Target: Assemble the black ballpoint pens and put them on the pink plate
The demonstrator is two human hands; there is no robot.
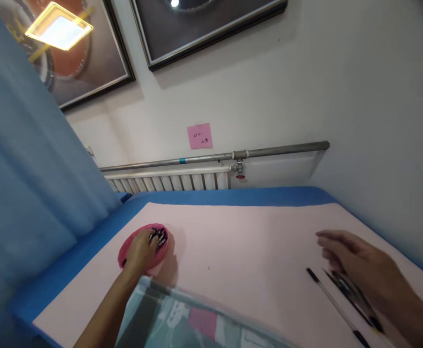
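My left hand (142, 249) reaches into a round pink basket (125, 249) on the left of the table. Its fingers are curled down among small, dark, shiny pieces (162, 237); the fingertips are hidden, and what they grip I cannot make out. On the right, my right hand (359, 258) hovers with fingers stretched forward, slightly bent and holding nothing visible. Beneath and beside it lie a clear-barrelled pen (336, 305) with black ends and several dark, slim pen-like parts (356, 295), partly covered by the hand and blurred.
A clear-lidded box (175, 321) with teal and pink showing stands at the near edge. Pink paper (247, 241) covers the blue table (233, 195). A blue curtain (34, 169) hangs at left. Behind are a radiator (175, 181) and a metal pipe (280, 151).
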